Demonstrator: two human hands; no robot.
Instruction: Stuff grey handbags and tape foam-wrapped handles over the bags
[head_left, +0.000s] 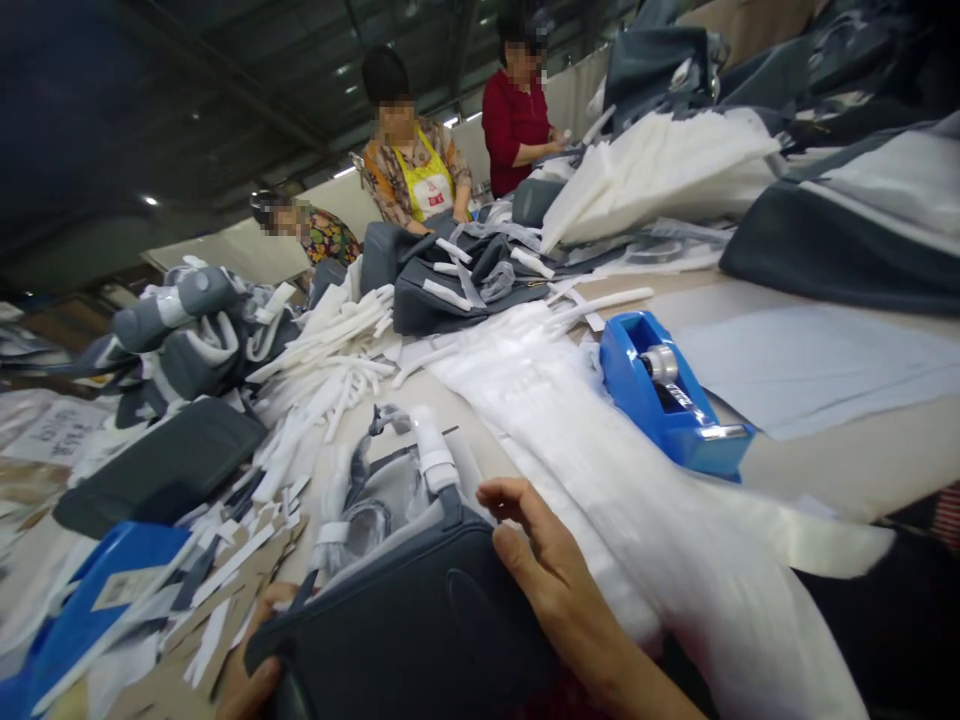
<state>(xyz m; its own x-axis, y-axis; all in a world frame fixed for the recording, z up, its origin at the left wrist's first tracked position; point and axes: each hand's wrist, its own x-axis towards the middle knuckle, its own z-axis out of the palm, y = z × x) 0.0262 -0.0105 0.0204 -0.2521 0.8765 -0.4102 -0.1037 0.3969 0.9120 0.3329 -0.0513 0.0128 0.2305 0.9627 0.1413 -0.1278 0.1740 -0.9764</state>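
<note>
A dark grey handbag (405, 620) stands close in front of me, its handle wrapped in white padding (431, 445) and clear plastic. At its left end my left hand (251, 650) grips the side, thumb on the near face and fingers behind. My right hand (547, 565) is at the upper right corner, fingers bent and thumb apart; whether the palm presses on the bag is unclear. Inside the bag's top opening sits a plastic-wrapped strap (367, 530).
A blue tape dispenser (667, 400) stands right of white foam sheets (600, 490). White padding strips (330, 350) and several dark bags (165, 465) are heaped left. Another blue dispenser (112, 590) lies among cardboard scraps. Three people work across the table, one in a yellow apron (429, 180).
</note>
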